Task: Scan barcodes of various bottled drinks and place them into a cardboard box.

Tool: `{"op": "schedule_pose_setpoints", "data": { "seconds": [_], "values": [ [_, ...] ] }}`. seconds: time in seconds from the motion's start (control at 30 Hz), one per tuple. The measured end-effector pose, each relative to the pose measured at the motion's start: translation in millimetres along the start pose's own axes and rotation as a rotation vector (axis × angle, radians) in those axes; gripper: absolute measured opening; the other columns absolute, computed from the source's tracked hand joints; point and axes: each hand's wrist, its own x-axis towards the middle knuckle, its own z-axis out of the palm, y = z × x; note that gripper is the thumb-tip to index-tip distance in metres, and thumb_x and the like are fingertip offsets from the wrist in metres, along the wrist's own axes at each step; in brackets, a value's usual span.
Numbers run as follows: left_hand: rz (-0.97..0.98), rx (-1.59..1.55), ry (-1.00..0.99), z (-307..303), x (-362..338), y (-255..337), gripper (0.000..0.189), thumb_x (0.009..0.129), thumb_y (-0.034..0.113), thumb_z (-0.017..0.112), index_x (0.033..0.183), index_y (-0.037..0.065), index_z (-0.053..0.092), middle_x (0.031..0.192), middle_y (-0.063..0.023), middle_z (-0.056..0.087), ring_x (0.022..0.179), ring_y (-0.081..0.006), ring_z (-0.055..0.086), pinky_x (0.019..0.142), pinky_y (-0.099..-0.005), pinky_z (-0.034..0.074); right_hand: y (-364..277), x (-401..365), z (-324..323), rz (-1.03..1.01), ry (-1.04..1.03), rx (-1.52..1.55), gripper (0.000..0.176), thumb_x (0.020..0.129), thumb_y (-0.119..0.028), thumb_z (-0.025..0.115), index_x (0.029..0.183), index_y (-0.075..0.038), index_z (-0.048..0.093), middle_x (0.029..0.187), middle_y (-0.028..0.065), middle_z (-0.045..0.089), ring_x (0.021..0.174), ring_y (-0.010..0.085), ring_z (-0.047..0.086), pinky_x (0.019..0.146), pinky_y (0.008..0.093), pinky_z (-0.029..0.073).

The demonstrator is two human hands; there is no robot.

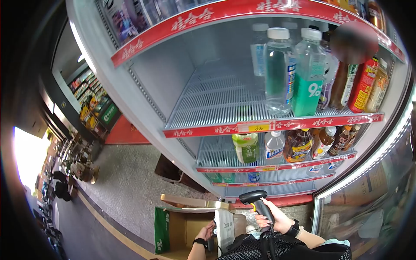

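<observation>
My right hand [277,220] is wrapped round the handle of a black handheld barcode scanner [255,198] with a yellow trigger, held in front of the fridge's bottom. Lower left, my left hand [205,232] reaches into an open cardboard box [223,229] with green and white sides. Its fingers are curled by the inner wall, near small white round parts; what they hold is too small and partly hidden to name. Dark bands circle both wrists.
An open drinks fridge [143,95] with red-edged shelves stands ahead. Bottles, including a clear bottle [278,71] and a green-labelled bottle [309,73], fill the right of one shelf. The glass door [368,195] is at right. A dark bin [175,173] stands left, beside paving.
</observation>
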Motion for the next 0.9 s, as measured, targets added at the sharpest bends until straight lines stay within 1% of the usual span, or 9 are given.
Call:
{"op": "schedule_pose_setpoints", "data": {
  "seconds": [0.13, 0.23, 0.3, 0.33, 0.4, 0.47, 0.67, 0.8, 0.9],
  "values": [
    [-0.059, 0.187, 0.125, 23.9, -14.5, 1.8, 0.040, 0.089, 0.022, 0.040, 0.128, 0.013, 0.040, 0.112, -0.0018, 0.055, 0.092, -0.0109, 0.054, 0.073, -0.0221, 0.044, -11.2, -7.0, -9.1, -0.015, 0.000, 0.073, 0.041, 0.086, -0.046, 0.043, 0.093, -0.005, 0.045, 0.056, 0.0002, 0.037, 0.042, 0.0089, 0.031, 0.041, 0.0208, 0.029],
    [-0.122, 0.464, 0.223, 45.2, -29.0, 21.1, 0.039, 0.088, 0.027, 0.043, 0.123, 0.009, 0.045, 0.113, -0.0040, 0.054, 0.102, -0.0145, 0.050, 0.085, -0.0286, 0.041, -17.7, -13.7, -6.6, -0.037, 0.032, 0.069, 0.040, 0.085, -0.045, 0.045, 0.089, -0.006, 0.043, 0.057, 0.0003, 0.036, 0.044, 0.0091, 0.033, 0.041, 0.0215, 0.029],
    [-0.040, 0.715, 0.360, 41.4, -36.8, 39.6, 0.039, 0.085, 0.008, 0.042, 0.124, 0.007, 0.044, 0.113, -0.0042, 0.054, 0.099, -0.0147, 0.052, 0.084, -0.0267, 0.041, -22.9, -18.3, -5.4, -0.057, 0.070, 0.007, 0.039, 0.085, -0.046, 0.045, 0.087, -0.007, 0.041, 0.056, 0.0004, 0.037, 0.043, 0.0093, 0.033, 0.042, 0.0217, 0.030],
    [-0.036, 0.717, 0.364, 41.1, -42.0, 47.9, 0.039, 0.085, 0.008, 0.042, 0.124, 0.007, 0.044, 0.113, -0.0042, 0.054, 0.099, -0.0147, 0.052, 0.084, -0.0267, 0.041, -25.1, -18.9, -6.6, -0.058, 0.064, 0.006, 0.039, 0.085, -0.046, 0.045, 0.087, -0.007, 0.041, 0.056, 0.0004, 0.037, 0.043, 0.0093, 0.033, 0.042, 0.0217, 0.030],
    [0.702, 0.714, 0.477, 50.6, -62.9, 65.7, 0.040, 0.078, -0.006, 0.040, 0.116, 0.002, 0.049, 0.110, -0.0090, 0.055, 0.100, -0.0181, 0.053, 0.088, -0.0301, 0.041, -28.0, -19.9, -11.5, -0.054, 0.046, -0.010, 0.048, 0.086, -0.048, 0.040, 0.099, -0.002, 0.045, 0.055, 0.0004, 0.037, 0.040, 0.0091, 0.030, 0.043, 0.0224, 0.029],
    [0.914, 0.807, 0.648, 78.0, -96.8, 94.5, 0.041, 0.072, -0.012, 0.034, 0.106, -0.002, 0.054, 0.102, -0.0133, 0.059, 0.095, -0.0200, 0.056, 0.087, -0.0309, 0.042, -32.8, -21.2, -17.2, -0.051, 0.041, -0.022, 0.048, 0.086, -0.048, 0.040, 0.097, -0.002, 0.044, 0.055, 0.0004, 0.037, 0.040, 0.0091, 0.031, 0.043, 0.0223, 0.029],
    [1.303, 1.026, 0.789, 198.9, -188.7, 186.4, 0.033, 0.072, -0.011, 0.035, 0.093, -0.002, 0.059, 0.091, -0.0124, 0.063, 0.089, -0.0206, 0.059, 0.082, -0.0296, 0.044, -46.6, -27.0, -33.3, -0.043, 0.022, -0.040, 0.048, 0.086, -0.050, 0.038, 0.091, -0.003, 0.042, 0.056, 0.0002, 0.037, 0.040, 0.0090, 0.032, 0.044, 0.0222, 0.029],
    [1.398, 0.914, 0.578, 293.2, -212.0, 234.8, 0.026, 0.077, -0.008, 0.040, 0.094, -0.003, 0.058, 0.093, -0.0119, 0.062, 0.092, -0.0205, 0.058, 0.083, -0.0294, 0.042, -54.7, -35.7, -45.8, -0.001, -0.054, 0.097, 0.043, 0.086, -0.047, 0.042, 0.091, -0.005, 0.043, 0.058, 0.0006, 0.037, 0.044, 0.0089, 0.033, 0.044, 0.0213, 0.031],
    [1.662, 0.952, 0.229, 374.8, -220.5, 263.2, 0.024, 0.079, -0.007, 0.043, 0.098, -0.003, 0.056, 0.100, -0.0131, 0.060, 0.098, -0.0225, 0.054, 0.086, -0.0312, 0.041, -63.7, -42.8, -47.3, -0.020, -0.106, 0.113, 0.045, 0.086, -0.048, 0.042, 0.092, -0.003, 0.044, 0.057, 0.0005, 0.036, 0.044, 0.0091, 0.033, 0.044, 0.0220, 0.031]
  ]
}}
